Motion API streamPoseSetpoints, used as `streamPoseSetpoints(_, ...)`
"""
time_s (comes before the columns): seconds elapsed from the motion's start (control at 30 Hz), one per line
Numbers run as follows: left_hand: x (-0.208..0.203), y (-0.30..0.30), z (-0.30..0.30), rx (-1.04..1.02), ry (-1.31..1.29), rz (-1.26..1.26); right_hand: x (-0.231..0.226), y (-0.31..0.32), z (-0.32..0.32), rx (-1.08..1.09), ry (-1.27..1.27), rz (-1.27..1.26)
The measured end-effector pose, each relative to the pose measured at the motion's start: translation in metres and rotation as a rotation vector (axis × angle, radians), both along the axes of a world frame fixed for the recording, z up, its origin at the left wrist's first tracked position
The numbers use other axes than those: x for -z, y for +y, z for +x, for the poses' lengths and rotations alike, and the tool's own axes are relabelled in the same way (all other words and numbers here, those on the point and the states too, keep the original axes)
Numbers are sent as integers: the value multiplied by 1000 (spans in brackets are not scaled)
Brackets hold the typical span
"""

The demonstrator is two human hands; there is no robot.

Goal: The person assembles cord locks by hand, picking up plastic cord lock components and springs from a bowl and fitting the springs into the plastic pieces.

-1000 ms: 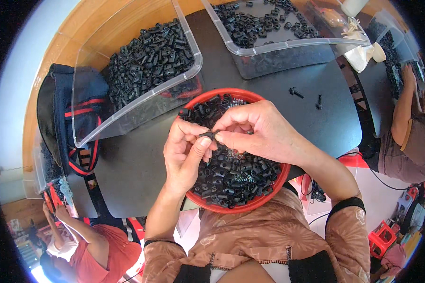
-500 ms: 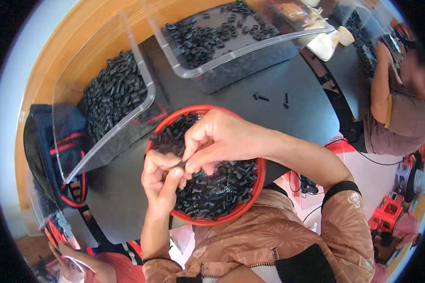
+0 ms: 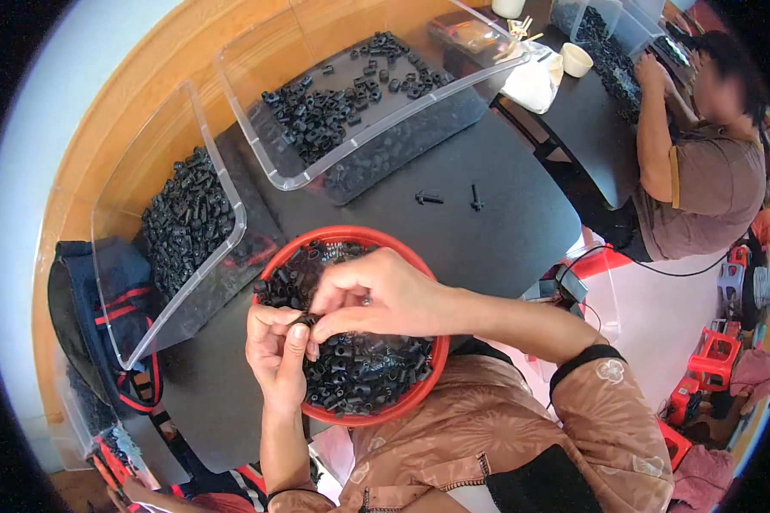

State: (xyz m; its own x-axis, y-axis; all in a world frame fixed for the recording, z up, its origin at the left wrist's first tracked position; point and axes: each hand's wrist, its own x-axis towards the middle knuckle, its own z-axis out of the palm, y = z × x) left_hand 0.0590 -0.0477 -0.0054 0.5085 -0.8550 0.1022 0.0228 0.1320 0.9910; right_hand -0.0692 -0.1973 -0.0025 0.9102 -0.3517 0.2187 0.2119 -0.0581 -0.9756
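Note:
Over a red round basin (image 3: 442, 352), my left hand (image 3: 275, 363) pinches a small black plastic part (image 3: 305, 319) between thumb and forefinger. My right hand (image 3: 402, 295) reaches in from the right, its thumb and fingers curled and touching that part's edge. Whatever sits between the right fingertips is hidden. Inside the basin lie many loose black plastic parts (image 3: 359, 380) mixed with thin metal coil springs (image 3: 340, 250). The basin rests at the table's near edge, against my body.
Two clear bins (image 3: 293, 183) (image 3: 241, 221) of black parts stand on the dark table (image 3: 376, 218). Two small black bolt-shaped pieces (image 3: 429, 197) (image 3: 476, 197) lie beyond the basin. A dark bag (image 3: 81, 295) is at left; a white cup (image 3: 576, 60) and a co-worker (image 3: 701, 171) are at right.
The view has shifted, so table, bins and basin appear moved leftward. My fingers have steadied, and the black part now shows between them. Both hands stay together over the basin.

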Motion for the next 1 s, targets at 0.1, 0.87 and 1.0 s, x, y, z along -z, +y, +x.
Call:
streamPoseSetpoints(0.1,-3,6,2,-39,-19,18,-4,-1,-28,262,-43,-237)
streamPoseSetpoints(0.87,-166,-38,-81,332,-1290,-243,31,-15,-71,704,67,-165)
streamPoseSetpoints(1.0,-162,-54,-79,508,-1265,-322,29,-13,-74,624,127,-206)
